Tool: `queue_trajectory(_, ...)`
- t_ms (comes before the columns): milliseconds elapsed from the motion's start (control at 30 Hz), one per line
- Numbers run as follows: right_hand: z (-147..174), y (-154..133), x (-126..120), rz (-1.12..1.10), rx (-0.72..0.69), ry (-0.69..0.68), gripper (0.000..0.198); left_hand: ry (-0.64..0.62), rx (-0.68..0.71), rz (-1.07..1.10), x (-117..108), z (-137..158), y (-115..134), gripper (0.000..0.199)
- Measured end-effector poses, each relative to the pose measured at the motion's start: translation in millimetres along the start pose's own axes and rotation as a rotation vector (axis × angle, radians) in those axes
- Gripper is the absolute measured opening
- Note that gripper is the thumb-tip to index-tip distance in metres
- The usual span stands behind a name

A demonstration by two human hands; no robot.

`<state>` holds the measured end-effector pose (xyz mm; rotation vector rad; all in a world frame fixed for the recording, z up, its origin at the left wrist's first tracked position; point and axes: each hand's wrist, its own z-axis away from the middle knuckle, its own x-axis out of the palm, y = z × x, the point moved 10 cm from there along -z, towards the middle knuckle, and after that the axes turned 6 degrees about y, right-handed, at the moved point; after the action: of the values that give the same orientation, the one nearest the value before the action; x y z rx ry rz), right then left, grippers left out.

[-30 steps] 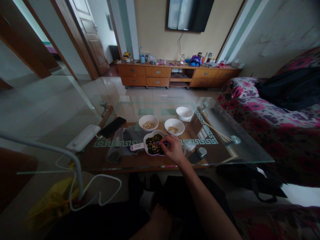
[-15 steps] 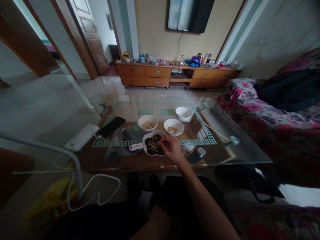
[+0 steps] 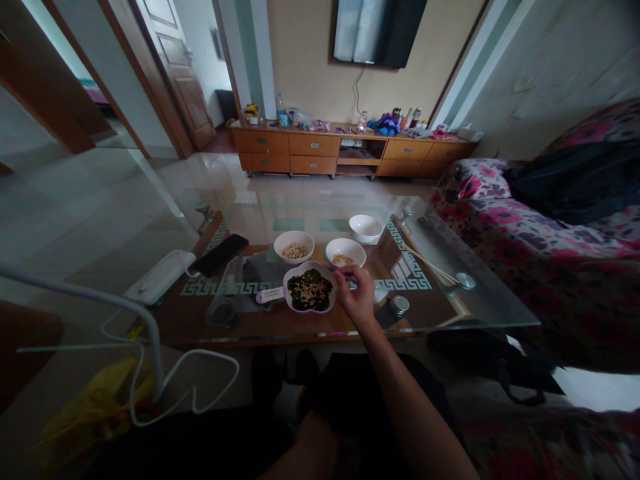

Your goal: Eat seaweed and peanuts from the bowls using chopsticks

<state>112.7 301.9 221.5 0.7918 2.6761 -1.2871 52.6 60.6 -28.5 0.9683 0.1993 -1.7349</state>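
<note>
A flower-shaped white bowl (image 3: 311,309) with a purple rim stands near the front of the glass table, full of dark green leafy bits mixed with pale crumbs. Its short handle (image 3: 271,294) carries a printed label and points left. My right hand (image 3: 358,293) is at the bowl's right rim, thumb and fingers pinched on a thin purple utensil, mostly hidden by the fingers. Behind stand a white bowl with pale slices (image 3: 294,238), a white bowl with crumbs (image 3: 345,246) and a third white bowl (image 3: 365,227). My left hand (image 3: 317,430) rests low in my lap, fingers obscured in shadow.
On the glass table (image 3: 480,313) lie a black phone (image 3: 221,255), a white power strip (image 3: 160,277), chopsticks (image 3: 430,265), a small silver-lidded jar (image 3: 399,306) and a clear container (image 3: 222,313). A grey tube and white cable run at the left. A flowered sofa (image 3: 530,227) stands right.
My right hand has moved from over the food to the right, out to the bowl's edge, uncovering the contents. My left hand has stayed in place.
</note>
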Motion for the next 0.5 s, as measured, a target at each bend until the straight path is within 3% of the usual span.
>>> queue_trajectory(100,-9,22,-25,-0.025,0.125,0.146,0.024,-0.029,0.007,-0.015,-1,4,2,0.04)
queue_trajectory(267,-17,37,-37,-0.04,0.191,0.164,0.026,-0.011,0.018,-0.029,6,-1,1,0.04)
queue_trajectory(500,-3,5,8,-0.049,0.0,-0.175,0.016,0.051,0.028,0.002,21,-14,-6,0.036)
